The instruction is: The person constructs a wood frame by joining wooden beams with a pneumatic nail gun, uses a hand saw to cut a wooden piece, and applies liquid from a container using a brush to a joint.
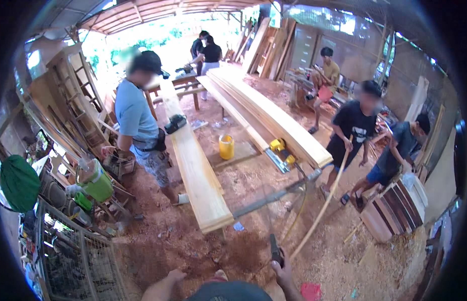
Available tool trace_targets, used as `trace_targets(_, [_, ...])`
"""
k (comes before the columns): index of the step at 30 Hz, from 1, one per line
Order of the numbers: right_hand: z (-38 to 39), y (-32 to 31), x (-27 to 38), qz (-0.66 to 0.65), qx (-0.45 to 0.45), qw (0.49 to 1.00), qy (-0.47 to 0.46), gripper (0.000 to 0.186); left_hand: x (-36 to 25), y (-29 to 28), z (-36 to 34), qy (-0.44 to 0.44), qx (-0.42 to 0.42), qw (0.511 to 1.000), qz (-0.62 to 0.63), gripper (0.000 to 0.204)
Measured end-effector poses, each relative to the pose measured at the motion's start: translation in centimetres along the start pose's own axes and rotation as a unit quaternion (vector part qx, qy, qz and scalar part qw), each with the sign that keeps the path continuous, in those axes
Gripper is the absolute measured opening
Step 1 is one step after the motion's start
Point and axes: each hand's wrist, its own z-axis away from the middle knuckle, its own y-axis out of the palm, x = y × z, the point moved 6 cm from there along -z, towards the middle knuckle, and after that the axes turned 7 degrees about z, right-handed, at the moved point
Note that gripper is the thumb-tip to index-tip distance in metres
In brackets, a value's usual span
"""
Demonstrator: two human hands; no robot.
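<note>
My right hand is closed around a dark hand tool at the lower middle, held upright; its exact kind is unclear. A thin yellow hose runs near it. My left hand is low at centre left, fingers loosely curled, nothing visible in it. Ahead of me lie a long pale board carrying a dark power tool and a stack of long boards with a yellow power tool beside it. A yellow bucket stands between them.
A person in light blue stands left of the boards. Several others are at the right and back, one holding a long pale strip or hose. Wire mesh and green containers line the left; coloured slats stand right.
</note>
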Motion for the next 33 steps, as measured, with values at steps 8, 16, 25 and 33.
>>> trace_targets(8, [-9.0,-2.7,7.2,0.095,-0.046,0.994,-0.033,0.066,-0.7,-5.9,6.2,-0.115,-0.062,0.988,0.081,0.052])
trace_targets(16, [-28.3,-5.3,11.1,0.196,-0.06,0.963,-0.173,0.069,-2.2,-3.3,4.4,-0.144,-0.14,0.915,0.349,0.045])
trace_targets(25, [-48.8,-3.1,14.6,0.325,-0.026,0.933,-0.153,0.072,-7.1,-9.6,3.0,-0.166,-0.196,0.886,0.387,0.041])
trace_targets(33, [-64.6,2.4,12.6,0.22,0.044,0.967,-0.123,0.072,-10.1,-13.9,4.6,-0.2,-0.259,0.848,0.418,0.037])
